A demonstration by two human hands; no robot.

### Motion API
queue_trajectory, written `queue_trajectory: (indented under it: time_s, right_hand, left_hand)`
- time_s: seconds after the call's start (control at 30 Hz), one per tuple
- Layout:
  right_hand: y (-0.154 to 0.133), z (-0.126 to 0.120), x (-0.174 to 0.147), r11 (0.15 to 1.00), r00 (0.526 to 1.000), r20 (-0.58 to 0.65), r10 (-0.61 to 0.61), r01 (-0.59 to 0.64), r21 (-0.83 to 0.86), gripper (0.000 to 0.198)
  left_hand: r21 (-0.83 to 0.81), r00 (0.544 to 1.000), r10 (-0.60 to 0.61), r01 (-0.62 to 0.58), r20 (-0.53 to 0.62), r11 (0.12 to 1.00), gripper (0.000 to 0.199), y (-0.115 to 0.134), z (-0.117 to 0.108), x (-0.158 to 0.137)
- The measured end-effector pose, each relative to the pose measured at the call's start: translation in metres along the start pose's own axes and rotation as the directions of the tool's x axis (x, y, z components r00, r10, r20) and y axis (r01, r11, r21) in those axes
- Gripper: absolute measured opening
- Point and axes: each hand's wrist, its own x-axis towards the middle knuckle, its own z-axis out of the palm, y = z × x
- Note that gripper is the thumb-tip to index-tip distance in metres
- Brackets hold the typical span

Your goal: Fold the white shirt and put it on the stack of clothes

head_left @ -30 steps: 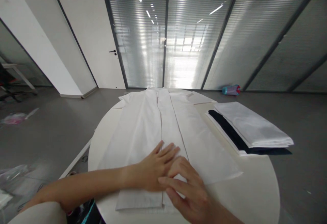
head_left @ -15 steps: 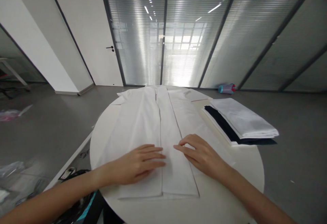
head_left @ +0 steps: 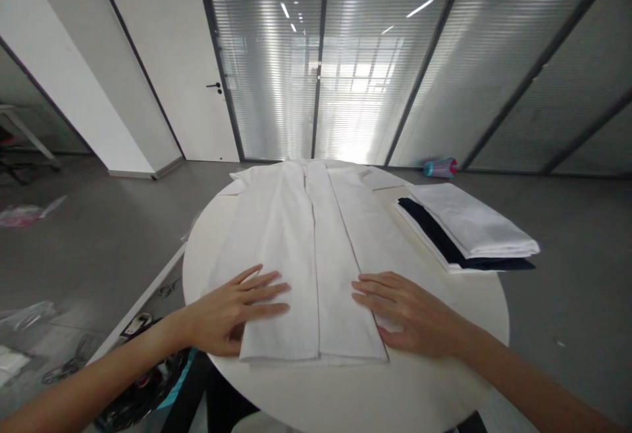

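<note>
Fingers spread, a left hand (head_left: pixel 237 308) and a right hand (head_left: pixel 402 311), its fingers slightly parted, rest along the near sides of a white garment (head_left: pixel 281 229) lying on a round tabletop (head_left: pixel 316 393), left of stacked folded fabric (head_left: pixel 476 222).

Left hand (head_left: pixel 234 311) palm down, fingers (head_left: pixel 264 293) fanned. Right hand (head_left: pixel 402 311) palm down, fingers closer together, thumb (head_left: pixel 392 338) apart. Hands well apart, both forearms (head_left: pixel 116 368) bare, angled inward.
</note>
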Motion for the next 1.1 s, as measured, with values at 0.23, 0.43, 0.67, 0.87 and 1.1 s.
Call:
queue_trajectory:
  time_s: [0.23,0.43,0.67,0.87,1.1]
  right_hand:
    - [-0.013,0.007,-0.01,0.99,0.997,0.054,0.051,-0.058,0.126,0.076]
    - [0.008,0.024,0.003,0.987,0.992,-0.077,0.099,-0.088,0.136,0.044]
    - [0.024,0.03,0.011,0.971,0.99,-0.087,0.109,-0.087,0.223,0.03]
    - [0.041,0.032,0.04,0.665,0.837,0.04,0.545,-0.461,0.588,0.03]
    - [0.057,0.047,0.073,0.411,0.55,0.165,0.819,-0.762,0.5,0.033]
  left_hand:
    - [-0.159,0.993,0.005,-0.024,-0.118,0.987,0.055,0.002,0.007,0.008]
    - [-0.216,0.987,-0.071,0.039,-0.144,0.976,0.052,-0.005,0.008,0.008]
    - [-0.133,0.996,-0.054,0.044,-0.073,0.99,0.056,-0.013,0.009,0.0]
    - [-0.633,0.819,-0.568,0.398,-0.08,0.664,0.039,-0.039,-0.003,0.029]
    - [-0.932,0.52,-0.837,0.362,0.173,0.032,0.045,-0.076,-0.002,0.069]
